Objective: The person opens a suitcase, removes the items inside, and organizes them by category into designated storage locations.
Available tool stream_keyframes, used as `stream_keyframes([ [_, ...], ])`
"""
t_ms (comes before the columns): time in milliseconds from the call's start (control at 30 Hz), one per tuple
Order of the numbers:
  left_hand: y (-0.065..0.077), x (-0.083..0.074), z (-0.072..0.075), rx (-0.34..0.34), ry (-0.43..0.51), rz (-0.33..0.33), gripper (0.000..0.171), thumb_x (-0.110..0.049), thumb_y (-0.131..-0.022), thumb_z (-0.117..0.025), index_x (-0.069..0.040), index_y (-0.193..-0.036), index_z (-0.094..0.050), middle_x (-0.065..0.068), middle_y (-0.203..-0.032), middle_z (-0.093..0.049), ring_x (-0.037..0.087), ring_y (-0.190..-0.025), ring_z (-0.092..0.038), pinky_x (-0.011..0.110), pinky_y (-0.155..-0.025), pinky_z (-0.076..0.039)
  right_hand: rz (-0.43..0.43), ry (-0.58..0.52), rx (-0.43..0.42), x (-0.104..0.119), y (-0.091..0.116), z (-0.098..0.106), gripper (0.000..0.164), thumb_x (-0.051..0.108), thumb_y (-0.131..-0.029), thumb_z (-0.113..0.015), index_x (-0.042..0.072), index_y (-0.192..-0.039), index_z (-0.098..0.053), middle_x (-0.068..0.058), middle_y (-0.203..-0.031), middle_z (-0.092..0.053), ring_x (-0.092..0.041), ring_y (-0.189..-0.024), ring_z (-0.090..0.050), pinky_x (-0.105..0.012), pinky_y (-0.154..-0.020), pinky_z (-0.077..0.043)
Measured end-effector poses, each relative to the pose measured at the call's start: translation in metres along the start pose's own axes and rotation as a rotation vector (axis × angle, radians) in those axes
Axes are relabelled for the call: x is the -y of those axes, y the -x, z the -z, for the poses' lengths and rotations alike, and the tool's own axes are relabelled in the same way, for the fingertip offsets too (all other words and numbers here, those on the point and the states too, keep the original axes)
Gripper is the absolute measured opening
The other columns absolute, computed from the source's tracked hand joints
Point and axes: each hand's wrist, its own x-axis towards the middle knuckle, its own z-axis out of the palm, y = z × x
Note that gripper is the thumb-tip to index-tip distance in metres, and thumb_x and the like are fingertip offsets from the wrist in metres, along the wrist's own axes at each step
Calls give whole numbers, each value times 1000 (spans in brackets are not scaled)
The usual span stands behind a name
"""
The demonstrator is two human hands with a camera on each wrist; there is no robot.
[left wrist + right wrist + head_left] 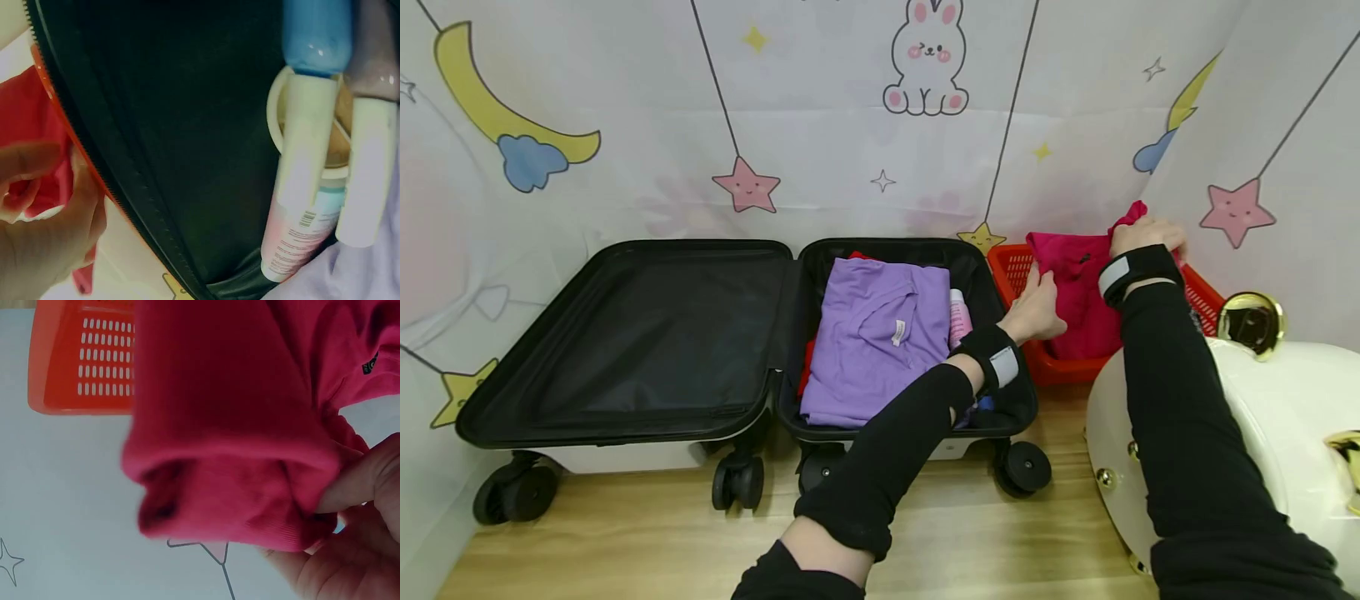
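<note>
A bright pink garment [1078, 287] is lifted partly out of the red basket [1067, 371]. My right hand [1150, 237] pinches its bunched upper right part, and in the right wrist view the thumb presses into a thick fold beside a ribbed edge. At the garment's left side, my left hand [1036, 308] grips the cloth between thumb and fingers. Near that wrist, the open black suitcase [790, 367] holds a folded purple shirt [880, 342] and a pink bottle [958, 317]. White-capped bottles [306, 137] show beside the shirt in the left wrist view.
A white rounded case [1262, 400] with gold fittings stands at the right, close under my right arm. The suitcase's other half [662, 333] lies open at the left. Behind everything hangs a patterned white curtain [827, 100]. Red cloth [807, 367] peeks from under the shirt.
</note>
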Motion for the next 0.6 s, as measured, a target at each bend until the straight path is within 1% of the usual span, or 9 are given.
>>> stream_keyframes([
  [67,4,-2,3,40,6,-3,84,-20,-93,-66,-5,-160,-19,6,-172,2,10,-152,-31,13,-101,-47,-16,6,12,1,0,-3,34,-3,-86,-50,-25,-111,-45,-43,-108,-46,-55,-99,-52,-51,-78,-51],
  [133,8,-3,9,72,10,-12,83,-23,-94,-65,-5,-160,-20,5,-172,6,9,-154,-25,10,-98,-46,-10,29,18,2,-2,-4,33,-1,-87,-49,-22,-113,-47,-43,-111,-44,-54,-97,-51,-50,-74,-50],
  [200,12,-1,18,88,25,-15,81,-24,-95,-63,-4,-160,-20,5,-172,7,10,-157,-16,12,-102,-46,10,43,26,1,-7,-4,27,-1,-92,-44,-16,-114,-51,-41,-113,-44,-53,-95,-50,-49,-72,-49],
  [233,13,2,24,86,22,-16,80,-26,-95,-63,-4,-160,-21,6,-172,6,12,-158,-10,14,-108,-42,33,49,26,1,-10,-4,24,-1,-93,-43,-13,-112,-54,-40,-113,-45,-53,-94,-50,-50,-71,-48],
  [300,17,10,38,73,9,-1,79,-28,-96,-61,-5,-160,-21,7,-171,2,20,-158,-17,22,-115,-39,85,44,25,2,-17,-1,21,-1,-94,-45,-8,-108,-58,-37,-112,-48,-52,-93,-50,-52,-71,-48],
  [367,21,22,55,49,-18,24,77,-27,-97,-59,-5,-159,-21,11,-171,-1,30,-154,-27,31,-118,-37,153,14,22,8,-23,2,19,0,-94,-46,-7,-103,-61,-34,-106,-53,-52,-91,-50,-56,-73,-49],
  [467,29,45,83,7,-80,93,75,-27,-97,-58,-4,-158,-23,18,-168,-9,42,-145,-36,45,-118,-37,277,-40,19,25,-30,8,20,4,-94,-48,-5,-102,-64,-31,-99,-61,-49,-89,-53,-60,-74,-48],
  [533,36,62,100,-12,-108,160,73,-27,-97,-58,-3,-157,-24,23,-165,-13,47,-146,-30,53,-117,-35,359,-59,32,39,-31,12,25,7,-94,-50,-6,-109,-65,-31,-103,-64,-47,-90,-56,-61,-77,-49],
  [600,44,78,116,-25,-127,242,73,-28,-98,-57,-5,-157,-23,24,-162,-15,49,-145,-27,58,-115,-36,423,-65,48,55,-28,16,34,9,-94,-49,-5,-122,-62,-31,-116,-65,-47,-100,-60,-65,-87,-48],
])
